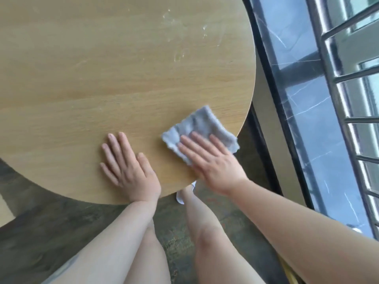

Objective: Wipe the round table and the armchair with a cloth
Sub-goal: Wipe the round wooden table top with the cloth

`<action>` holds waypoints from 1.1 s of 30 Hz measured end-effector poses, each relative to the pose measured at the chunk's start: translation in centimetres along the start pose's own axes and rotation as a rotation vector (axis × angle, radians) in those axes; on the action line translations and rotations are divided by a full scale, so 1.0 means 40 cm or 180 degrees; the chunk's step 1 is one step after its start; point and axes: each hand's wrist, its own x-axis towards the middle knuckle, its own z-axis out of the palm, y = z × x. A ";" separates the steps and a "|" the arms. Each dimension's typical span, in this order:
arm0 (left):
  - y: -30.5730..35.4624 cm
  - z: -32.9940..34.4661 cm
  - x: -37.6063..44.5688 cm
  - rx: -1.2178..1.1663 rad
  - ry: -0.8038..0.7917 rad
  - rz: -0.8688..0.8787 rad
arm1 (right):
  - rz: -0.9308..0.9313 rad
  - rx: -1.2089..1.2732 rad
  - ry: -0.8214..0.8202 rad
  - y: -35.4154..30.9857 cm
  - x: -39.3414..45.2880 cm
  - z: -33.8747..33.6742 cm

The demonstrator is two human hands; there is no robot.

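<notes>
The round table (92, 78) has a light wooden top and fills the upper left of the view. Pale smears (174, 31) mark its far right part. A folded grey cloth (202, 128) lies near the table's right front edge. My right hand (211, 160) presses flat on the cloth's near half, fingers stretched out. To the left, my left hand (127, 162) rests flat on the bare wood, fingers spread, holding nothing. No armchair is visible.
A dark marble sill (303, 103) runs along the right, with metal railing bars (352, 78) and window glass beyond it. Below the table is dark patterned floor (51, 226). My bare legs (196, 232) stand close to the table's front edge.
</notes>
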 end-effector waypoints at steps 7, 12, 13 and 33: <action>-0.002 0.011 -0.004 0.0144 0.0100 -0.0001 | 0.0659 0.0276 0.0128 -0.096 0.055 0.002; -0.006 0.011 -0.003 0.0195 0.0032 0.0084 | 0.0289 -0.0066 0.0063 0.069 0.001 -0.013; -0.004 0.013 -0.003 0.0207 0.0052 0.0076 | 0.1056 0.0038 0.0264 0.042 0.027 -0.020; -0.056 -0.025 0.013 -0.0258 -0.0265 0.0472 | -0.0296 -0.0543 -0.0116 0.079 0.054 -0.026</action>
